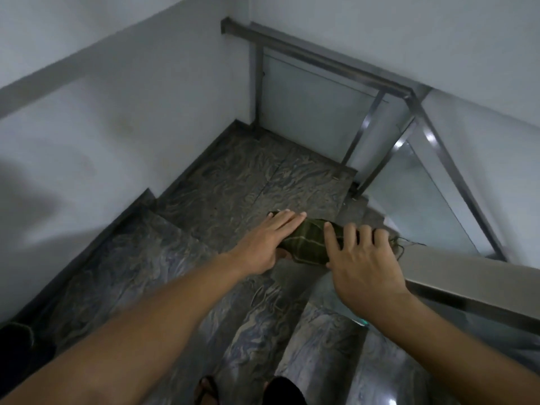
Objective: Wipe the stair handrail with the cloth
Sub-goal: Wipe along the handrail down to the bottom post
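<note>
A dark green checked cloth (311,242), folded into a long bundle with loose threads at its right end, is held in the air in front of me over the stairs. My left hand (264,244) lies along its left end, fingers flat on top and thumb underneath. My right hand (362,258) grips its right end with spread fingers. The steel handrail (473,276) starts just right of the cloth and runs toward the lower right. A farther section of the handrail (321,58) crosses the landing at the top.
Marbled grey stair treads (175,252) drop to a landing (254,182). Glass panels (420,203) fill the railing on the right. White walls close the left and far sides. My sandalled foot (206,390) shows at the bottom edge.
</note>
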Demonstrator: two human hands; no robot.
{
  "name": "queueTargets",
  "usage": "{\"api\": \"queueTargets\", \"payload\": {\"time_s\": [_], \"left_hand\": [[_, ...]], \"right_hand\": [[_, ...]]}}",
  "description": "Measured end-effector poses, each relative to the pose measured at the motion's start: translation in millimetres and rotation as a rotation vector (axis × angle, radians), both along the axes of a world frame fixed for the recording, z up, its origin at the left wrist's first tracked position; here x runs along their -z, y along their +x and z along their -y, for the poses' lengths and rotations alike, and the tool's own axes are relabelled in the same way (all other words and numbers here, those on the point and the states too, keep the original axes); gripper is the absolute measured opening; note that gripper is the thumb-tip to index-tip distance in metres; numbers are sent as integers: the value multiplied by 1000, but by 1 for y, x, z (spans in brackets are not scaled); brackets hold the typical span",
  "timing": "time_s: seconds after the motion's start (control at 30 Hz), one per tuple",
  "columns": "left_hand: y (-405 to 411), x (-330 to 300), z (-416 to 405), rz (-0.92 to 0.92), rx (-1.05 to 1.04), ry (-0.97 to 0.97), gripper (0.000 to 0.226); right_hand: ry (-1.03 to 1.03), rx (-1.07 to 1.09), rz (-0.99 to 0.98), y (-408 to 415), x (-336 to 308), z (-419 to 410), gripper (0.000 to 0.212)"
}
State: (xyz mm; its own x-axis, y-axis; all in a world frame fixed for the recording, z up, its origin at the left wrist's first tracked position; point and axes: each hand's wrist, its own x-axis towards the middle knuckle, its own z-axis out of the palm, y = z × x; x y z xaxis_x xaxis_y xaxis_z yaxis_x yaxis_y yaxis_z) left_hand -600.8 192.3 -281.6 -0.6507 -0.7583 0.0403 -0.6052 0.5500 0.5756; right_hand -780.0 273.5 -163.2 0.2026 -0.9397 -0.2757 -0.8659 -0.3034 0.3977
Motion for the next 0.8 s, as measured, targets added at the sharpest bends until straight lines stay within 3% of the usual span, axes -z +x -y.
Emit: {"api": "queueTargets", "payload": {"time_s": [0.27, 0.47, 0.63, 0.8], "left_hand": [[18, 23, 14, -56, 80, -106, 78], [26, 35, 27, 15, 124, -143, 81], [31, 43, 43, -85, 249, -144, 83], [23, 45, 63, -267, 470, -306, 98]], "right_hand": [[-70, 33, -26, 28, 32, 15, 66], [-92, 77, -20, 27, 36, 15, 68], [-81, 98, -1, 24, 32, 16, 66], [-120, 107, 34, 22, 39, 16, 63]]}}
